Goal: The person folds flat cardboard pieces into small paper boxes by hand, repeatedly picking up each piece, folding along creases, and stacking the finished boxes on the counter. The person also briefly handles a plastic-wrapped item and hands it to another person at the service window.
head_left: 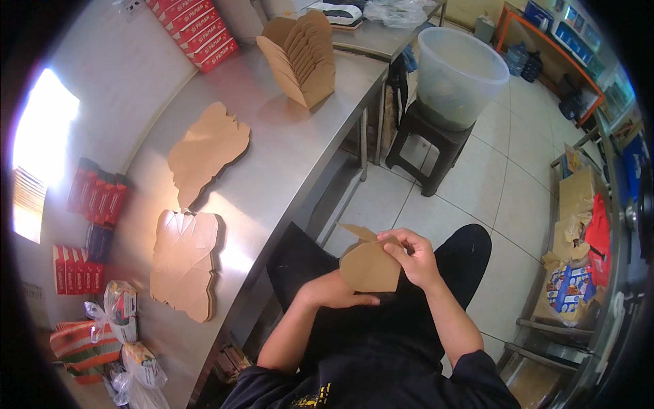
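Observation:
A brown cardboard food box (pixel 371 268), partly folded with a flap standing up at its top, is held over my lap. My left hand (pixel 332 292) supports it from the lower left, the thumb along its bottom edge and the other fingers hidden behind it. At the upper right edge, my right hand (pixel 411 256) pinches the cardboard between thumb and fingers. To my left on the steel table (pixel 262 225) lie a stack of flat box blanks (pixel 182 262) and, farther off, another flat stack (pixel 208 151). Folded open boxes (pixel 303 61) stand nested at the table's far end.
Red-and-white cartons (pixel 194 34) are piled against the wall. Plastic-wrapped packages (pixel 122 310) sit at the table's near left. A translucent tub (pixel 460 75) rests on a black stool (pixel 429 146) beyond my knees. Shelving with cardboard (pixel 579 194) runs along the right.

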A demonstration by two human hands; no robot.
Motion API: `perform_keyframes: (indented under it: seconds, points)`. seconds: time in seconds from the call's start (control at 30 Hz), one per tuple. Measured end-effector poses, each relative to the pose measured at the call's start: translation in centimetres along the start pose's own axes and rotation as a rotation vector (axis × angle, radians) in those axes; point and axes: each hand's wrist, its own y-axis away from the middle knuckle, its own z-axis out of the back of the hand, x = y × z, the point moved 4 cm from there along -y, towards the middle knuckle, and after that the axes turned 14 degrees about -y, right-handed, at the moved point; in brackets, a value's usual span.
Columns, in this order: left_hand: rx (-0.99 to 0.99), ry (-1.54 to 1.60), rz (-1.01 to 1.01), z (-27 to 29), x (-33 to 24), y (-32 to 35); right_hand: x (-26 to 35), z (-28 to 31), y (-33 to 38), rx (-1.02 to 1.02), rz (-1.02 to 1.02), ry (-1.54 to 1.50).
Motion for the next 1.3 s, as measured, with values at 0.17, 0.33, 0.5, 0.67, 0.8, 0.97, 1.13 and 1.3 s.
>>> perform_keyframes:
  seconds: [0.17, 0.33, 0.5, 0.67, 0.8, 0.97, 1.13, 1.3]
  points:
    - [-0.26, 1.014, -0.068, 0.8, 4.5, 2.6, 3.8, -3.4, 1.6, 0.228, 0.367, 0.458]
    - [-0.621, 0.841, 0.328, 0.9, 1.8, 0.3, 2.7, -3.2, 2.3, -0.005, 0.374, 0.566]
    - [-0.786, 0.471, 0.41, 0.4, -0.9, 0.2, 0.7, -3.2, 2.5, -0.33, 0.124, 0.377]
    - [-0.875, 0.667, 0.342, -0.3, -0.9, -0.1, 0.3, -4.1, 2.1, -0.377, 0.092, -0.024]
    - [-0.829, 1.032, 0.306, -0.4, -1.0, -0.1, -0.6, -3.5, 2.0, -0.32, 0.147, -0.052]
    - [-0.678, 1.088, 0.218, 0.1, -1.4, 0.0, -2.9, -1.8, 1.8, -0.271, -0.031, -0.353]
    - [-0.53, 1.071, 0.178, -0.2, -1.5, 0.0, -4.3, -2.5, 1.2, -0.139, -0.265, -0.758]
    - [-0.585, 1.195, 0.211, -0.4, -1.1, -0.1, -4.7, -2.5, 1.2, -0.235, -0.254, -0.626]
